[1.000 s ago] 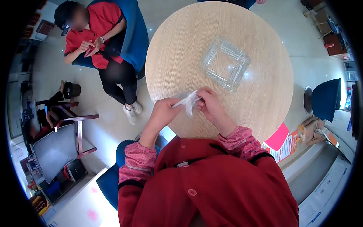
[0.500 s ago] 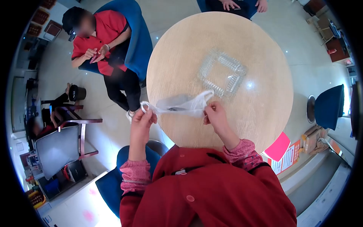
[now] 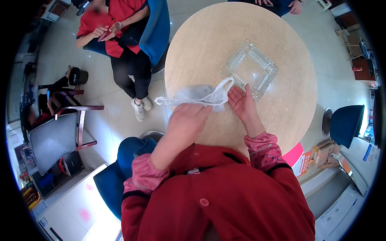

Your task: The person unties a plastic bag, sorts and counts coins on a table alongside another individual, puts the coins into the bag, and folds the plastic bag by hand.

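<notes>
A thin white plastic bag [image 3: 197,94] lies spread over the near left part of the round wooden table [image 3: 201,48], its handle loops apart to left and right. My left hand [image 3: 188,120] is at the bag's near edge, back upward, with the fingertips hidden from view. Palm up beside the bag's right loop, my right hand [image 3: 244,105] has its fingers apart and holds nothing. Just beyond it rests a clear, ridged square plastic tray [image 3: 263,80] on the tabletop.
A seated person in red [image 3: 132,48] handles a phone at the upper left. Another person's hands [image 3: 295,7] show beyond the table's far edge. Blue chairs [image 3: 349,124] stand at the right and near left. A grey-backed chair [image 3: 54,138] is at the far left.
The knotted bag was opened out and its loops pulled apart. My left hand left the left loop and moved right to the near edge; my right hand let go and turned palm up.
</notes>
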A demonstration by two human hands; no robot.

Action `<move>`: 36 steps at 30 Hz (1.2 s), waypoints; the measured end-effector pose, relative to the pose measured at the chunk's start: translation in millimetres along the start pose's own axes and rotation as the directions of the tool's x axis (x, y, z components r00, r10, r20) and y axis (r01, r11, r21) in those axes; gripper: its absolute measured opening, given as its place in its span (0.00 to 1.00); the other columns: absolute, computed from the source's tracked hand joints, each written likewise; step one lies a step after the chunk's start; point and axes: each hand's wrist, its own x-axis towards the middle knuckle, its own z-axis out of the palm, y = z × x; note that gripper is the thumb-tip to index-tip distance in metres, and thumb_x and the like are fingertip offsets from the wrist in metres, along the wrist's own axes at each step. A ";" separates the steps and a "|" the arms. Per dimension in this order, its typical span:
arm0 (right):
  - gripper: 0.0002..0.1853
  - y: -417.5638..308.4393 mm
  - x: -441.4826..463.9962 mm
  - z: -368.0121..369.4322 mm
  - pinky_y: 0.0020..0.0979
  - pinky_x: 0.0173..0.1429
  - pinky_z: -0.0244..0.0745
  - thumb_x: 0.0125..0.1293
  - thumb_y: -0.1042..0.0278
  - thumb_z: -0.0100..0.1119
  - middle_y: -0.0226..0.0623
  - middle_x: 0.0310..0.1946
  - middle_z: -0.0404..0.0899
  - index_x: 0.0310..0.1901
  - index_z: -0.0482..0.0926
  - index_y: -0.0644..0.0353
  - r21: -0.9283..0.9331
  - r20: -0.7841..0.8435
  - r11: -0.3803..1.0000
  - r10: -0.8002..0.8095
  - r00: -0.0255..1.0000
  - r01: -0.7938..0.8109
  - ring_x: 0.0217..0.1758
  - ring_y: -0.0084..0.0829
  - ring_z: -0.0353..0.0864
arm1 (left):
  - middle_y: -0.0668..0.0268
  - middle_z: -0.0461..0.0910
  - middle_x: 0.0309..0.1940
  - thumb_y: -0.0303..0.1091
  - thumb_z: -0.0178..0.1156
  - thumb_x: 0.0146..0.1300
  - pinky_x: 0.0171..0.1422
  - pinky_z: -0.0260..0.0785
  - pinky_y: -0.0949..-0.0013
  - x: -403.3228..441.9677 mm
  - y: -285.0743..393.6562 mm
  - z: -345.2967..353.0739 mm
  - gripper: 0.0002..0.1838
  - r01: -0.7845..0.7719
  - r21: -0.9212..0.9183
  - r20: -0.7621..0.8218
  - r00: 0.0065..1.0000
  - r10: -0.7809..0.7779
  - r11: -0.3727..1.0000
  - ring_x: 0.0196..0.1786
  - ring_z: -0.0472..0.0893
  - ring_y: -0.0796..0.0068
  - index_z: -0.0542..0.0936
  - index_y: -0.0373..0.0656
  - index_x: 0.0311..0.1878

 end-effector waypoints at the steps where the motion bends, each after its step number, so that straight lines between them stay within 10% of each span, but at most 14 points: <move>1: 0.25 -1.4 -0.8 5.1 0.40 0.56 0.75 0.70 0.47 0.47 0.43 0.42 0.78 0.50 0.70 0.67 -0.001 -0.005 1.000 -0.003 1.000 0.003 0.46 0.39 0.79 | 0.63 0.77 0.35 0.27 0.58 0.50 0.50 0.68 0.61 -2.5 -4.4 10.1 0.16 -0.002 -0.006 0.000 1.000 0.002 1.000 0.41 0.77 0.62 0.78 0.44 0.45; 10: 0.22 -34.6 22.9 28.2 0.35 0.55 0.75 0.69 0.52 0.51 0.39 0.41 0.80 0.48 0.73 0.66 0.112 -0.005 0.992 -0.061 0.998 0.061 0.43 0.33 0.80 | 0.62 0.76 0.42 0.29 0.54 0.50 0.49 0.67 0.62 -14.5 -29.4 25.6 0.18 -0.022 0.307 0.129 0.992 -0.018 0.951 0.41 0.78 0.64 0.77 0.45 0.48; 14: 0.15 -23.0 -44.1 81.3 0.32 0.47 0.77 0.69 0.58 0.51 0.40 0.39 0.81 0.43 0.76 0.64 -0.374 0.514 0.865 -0.108 0.851 0.335 0.37 0.31 0.80 | 0.63 0.76 0.39 0.29 0.55 0.50 0.45 0.66 0.64 -23.7 -33.0 23.8 0.18 0.112 0.377 0.070 0.986 -0.149 0.920 0.37 0.78 0.65 0.78 0.45 0.47; 17: 0.09 16.9 -58.3 95.7 0.35 0.41 0.77 0.64 0.66 0.54 0.39 0.33 0.79 0.38 0.78 0.62 -0.566 0.771 0.514 0.056 0.634 0.644 0.31 0.35 0.80 | 0.67 0.74 0.34 0.30 0.55 0.49 0.41 0.66 0.66 -33.3 -38.8 27.3 0.14 0.084 0.419 0.134 0.979 -0.153 0.904 0.32 0.76 0.69 0.78 0.47 0.42; 19: 0.09 32.4 -51.6 90.0 0.38 0.41 0.75 0.60 0.71 0.56 0.43 0.34 0.77 0.41 0.75 0.62 -0.405 0.826 -0.349 0.257 0.502 0.845 0.34 0.43 0.79 | 0.69 0.72 0.30 0.31 0.56 0.48 0.39 0.65 0.68 -37.8 -44.5 35.3 0.12 0.035 0.452 0.188 0.973 -0.134 0.891 0.29 0.75 0.72 0.78 0.48 0.38; 29: 0.16 50.9 -47.6 15.9 0.43 0.41 0.74 0.59 0.78 0.49 0.50 0.41 0.75 0.49 0.75 0.60 -0.716 0.667 -0.227 0.058 0.743 0.660 0.36 0.50 0.79 | 0.67 0.72 0.38 0.31 0.53 0.50 0.49 0.65 0.64 -28.0 -36.6 49.3 0.15 -0.045 0.341 0.015 0.999 0.043 0.939 0.43 0.72 0.67 0.79 0.48 0.42; 32: 0.22 52.8 -48.0 7.6 0.45 0.38 0.74 0.60 0.76 0.48 0.53 0.40 0.77 0.58 0.69 0.60 -0.577 0.760 -0.366 0.087 0.644 0.730 0.33 0.51 0.80 | 0.67 0.72 0.37 0.31 0.54 0.48 0.53 0.64 0.63 -26.1 -44.4 57.5 0.11 -0.087 0.351 0.003 0.996 0.092 0.932 0.45 0.71 0.65 0.79 0.48 0.37; 36: 0.26 35.7 -53.1 50.6 0.47 0.37 0.75 0.61 0.74 0.48 0.52 0.35 0.80 0.63 0.61 0.62 -0.659 0.570 -0.573 0.041 0.821 0.487 0.33 0.52 0.81 | 0.67 0.71 0.36 0.32 0.56 0.47 0.58 0.62 0.60 -35.8 -52.3 65.4 0.05 -0.069 0.361 0.132 0.991 0.023 0.930 0.47 0.70 0.64 0.81 0.48 0.27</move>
